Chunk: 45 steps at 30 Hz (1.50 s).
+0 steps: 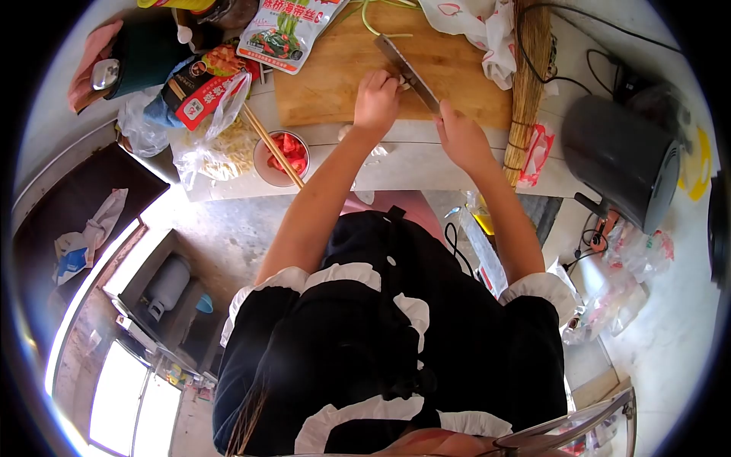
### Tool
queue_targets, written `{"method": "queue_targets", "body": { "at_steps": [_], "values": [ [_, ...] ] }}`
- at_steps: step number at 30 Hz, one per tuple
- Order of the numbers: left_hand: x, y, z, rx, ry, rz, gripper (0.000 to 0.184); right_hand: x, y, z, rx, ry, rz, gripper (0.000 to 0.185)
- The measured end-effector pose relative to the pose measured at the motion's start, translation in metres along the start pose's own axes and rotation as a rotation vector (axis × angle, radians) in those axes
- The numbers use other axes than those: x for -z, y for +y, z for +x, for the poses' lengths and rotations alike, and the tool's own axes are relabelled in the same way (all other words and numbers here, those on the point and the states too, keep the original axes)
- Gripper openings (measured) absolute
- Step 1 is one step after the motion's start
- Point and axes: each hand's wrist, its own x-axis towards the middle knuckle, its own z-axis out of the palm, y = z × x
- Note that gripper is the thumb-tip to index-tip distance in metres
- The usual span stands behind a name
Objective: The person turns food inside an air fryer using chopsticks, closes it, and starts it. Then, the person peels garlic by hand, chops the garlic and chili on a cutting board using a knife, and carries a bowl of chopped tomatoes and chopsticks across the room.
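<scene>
My right hand [458, 135] is wrapped round the handle of a cleaver [407, 72], whose blade slants up and left over the wooden cutting board [320, 103]. Beside the blade, my left hand [377, 99] has its fingers curled down at a small pale piece [403, 82] on the board, too small to identify. Green stalks [368, 19] lie at the board's top edge, near the tip of the blade.
A bowl of red pieces [279, 178] with chopsticks [268, 145] across it stands left of my left forearm. Food packets [278, 46] lie at the upper left. A straw broom [525, 99] borders the board's right side, and a dark appliance [617, 152] stands farther right.
</scene>
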Motion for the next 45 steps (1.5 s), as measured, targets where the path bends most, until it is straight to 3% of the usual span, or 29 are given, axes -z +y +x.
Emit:
{"method": "queue_targets", "body": {
  "at_steps": [5, 21, 35, 45],
  "values": [
    [-0.003, 0.002, -0.001, -0.014, 0.045, -0.014, 0.008, 0.031, -0.018, 0.007, -0.009, -0.074, -0.030, 0.020],
    [-0.004, 0.003, -0.002, 0.035, 0.039, -0.019, 0.010, 0.030, -0.032, 0.005, -0.050, -0.111, -0.066, 0.022],
    [-0.005, 0.000, -0.001, 0.022, 0.043, -0.005, 0.009, -0.018, -0.005, 0.004, -0.003, 0.040, -0.001, 0.023],
    [-0.007, 0.007, -0.003, 0.021, 0.063, -0.075, 0.010, 0.038, -0.023, 0.019, -0.038, -0.117, 0.064, 0.026]
  ]
}}
